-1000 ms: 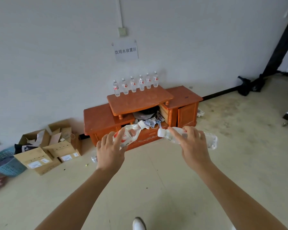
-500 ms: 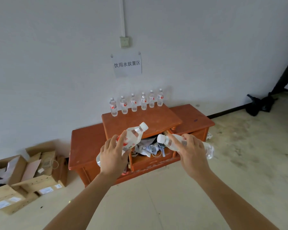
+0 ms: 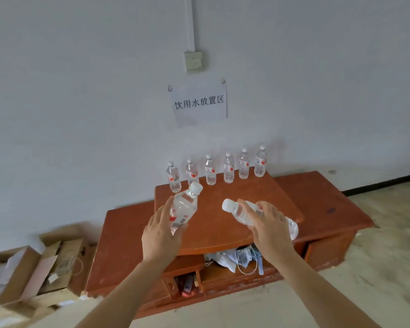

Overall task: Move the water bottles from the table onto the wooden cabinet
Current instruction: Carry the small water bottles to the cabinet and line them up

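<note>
My left hand grips a clear water bottle with a red and white label, cap tilted up and to the right. A second clear bottle lies nearly flat in my right hand, its white cap pointing left. Both hover over the raised middle top of the orange wooden cabinet. Against the wall at the back of that top stands a row of several upright water bottles.
The cabinet has lower side tops left and right and an open shelf stuffed with bags and cords. Open cardboard boxes sit on the floor at the left. A paper sign hangs on the wall above.
I have come closer to the cabinet, which now fills the middle of the view. Both hands, still holding their bottles, have moved forward over its raised top.
</note>
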Motion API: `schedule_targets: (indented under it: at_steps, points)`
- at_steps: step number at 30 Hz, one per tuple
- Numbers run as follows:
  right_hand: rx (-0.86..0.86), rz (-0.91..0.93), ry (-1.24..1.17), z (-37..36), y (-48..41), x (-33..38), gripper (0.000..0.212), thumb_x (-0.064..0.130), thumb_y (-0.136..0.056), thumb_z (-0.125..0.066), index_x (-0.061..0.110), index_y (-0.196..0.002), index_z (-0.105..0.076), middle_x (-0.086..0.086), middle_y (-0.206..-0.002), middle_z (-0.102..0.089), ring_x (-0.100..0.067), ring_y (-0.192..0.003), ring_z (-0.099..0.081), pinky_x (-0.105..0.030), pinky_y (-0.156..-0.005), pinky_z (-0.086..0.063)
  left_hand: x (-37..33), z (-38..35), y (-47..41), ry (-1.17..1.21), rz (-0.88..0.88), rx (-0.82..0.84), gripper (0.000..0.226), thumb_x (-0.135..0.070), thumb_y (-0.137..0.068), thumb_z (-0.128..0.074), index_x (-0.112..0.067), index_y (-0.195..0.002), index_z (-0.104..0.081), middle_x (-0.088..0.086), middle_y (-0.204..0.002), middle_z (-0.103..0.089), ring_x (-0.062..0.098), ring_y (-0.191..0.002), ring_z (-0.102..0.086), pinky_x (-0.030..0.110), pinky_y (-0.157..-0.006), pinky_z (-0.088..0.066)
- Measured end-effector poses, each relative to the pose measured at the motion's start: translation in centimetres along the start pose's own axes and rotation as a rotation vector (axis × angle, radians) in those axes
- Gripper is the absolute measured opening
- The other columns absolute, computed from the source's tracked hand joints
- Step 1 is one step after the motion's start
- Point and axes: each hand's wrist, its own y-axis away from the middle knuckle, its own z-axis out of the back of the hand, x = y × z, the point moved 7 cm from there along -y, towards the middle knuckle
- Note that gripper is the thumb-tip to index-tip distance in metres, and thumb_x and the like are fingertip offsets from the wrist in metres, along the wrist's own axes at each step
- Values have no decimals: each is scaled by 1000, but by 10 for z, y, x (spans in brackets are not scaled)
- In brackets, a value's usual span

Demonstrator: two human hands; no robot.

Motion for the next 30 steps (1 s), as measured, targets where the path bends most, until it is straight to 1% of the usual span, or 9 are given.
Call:
schedule_targets:
  at_steps: [3,6,10,13,16,18,20,25,30]
  points:
    - [36,44,-58,-31,-78,-4,87,19,-89,-75,44,-155,-24,-8,-134,-51,-29,-124,-53,-49,-99,-52,21,-12,-52,17,122,-21,86,-37,-84,-77,-31,-154,-28,2,-147,-52,27,-133,-51,49,-102,-47]
    - [79,62,-132,-63,-129,8,86,23,-89,-75,45,-155,-23,-5,-134,-50,-25,-124,-53,-48,-97,-54,53,-25,-85,33,218,-5,90,-40,-82,-78,-31,-155,-26,-1,-148,-51,25,-129,-54,46,-97,-50]
    - [81,67,-273,-111,-188,23,83,24,-86,-80,38,-151,-31,-1,-125,-53,-20,-114,-59,-40,-86,-60,106,-54,-135,77,340,33,82,-42,-82,-78,-30,-150,-33,-6,-143,-55,22,-122,-58,45,-95,-52]
    - [83,-52,-399,-162,-228,30,77,26,-88,-78,35,-150,-34,1,-125,-51,-16,-106,-61,-30,-74,-59,157,-86,-181,109,442,77,75,-38,-82,-78,-27,-145,-38,-4,-133,-61,23,-113,-62,40,-91,-50]
    - [85,-195,-517,-220,-266,34,72,32,-90,-76,33,-150,-35,3,-133,-48,-10,-111,-57,-29,-81,-56,208,-123,-233,154,486,132,72,-35,-82,-79,-23,-139,-38,-1,-127,-62,21,-101,-61,34,-81,-47]
    - [92,-257,-554,-247,-285,36,69,39,-89,-76,31,-147,-39,5,-135,-51,-5,-112,-55,-27,-85,-53,231,-145,-260,185,495,171,71,-35,-81,-81,-23,-136,-37,-4,-121,-62,20,-96,-60,33,-79,-48]
    - [132,-329,-565,-302,-314,40,68,43,-87,-77,29,-144,-41,7,-133,-54,-3,-111,-55,-27,-86,-54,269,-180,-289,190,537,227,72,-36,-79,-83,-24,-133,-38,-9,-114,-58,16,-91,-58,30,-76,-45]
    - [155,-438,-672,-365,-347,52,71,39,-83,-82,24,-140,-44,7,-134,-57,-6,-114,-58,-16,-88,-49,297,-226,-321,256,578,258,73,-35,-77,-85,-24,-130,-37,-10,-113,-55,14,-94,-55,29,-76,-45]
    - [126,-514,-787,-423,-376,55,73,30,-80,-86,25,-138,-42,5,-131,-58,-11,-118,-61,-33,-96,-57,328,-275,-346,295,591,291,71,-37,-77,-84,-28,-128,-36,-10,-112,-55,17,-95,-57,33,-79,-49]
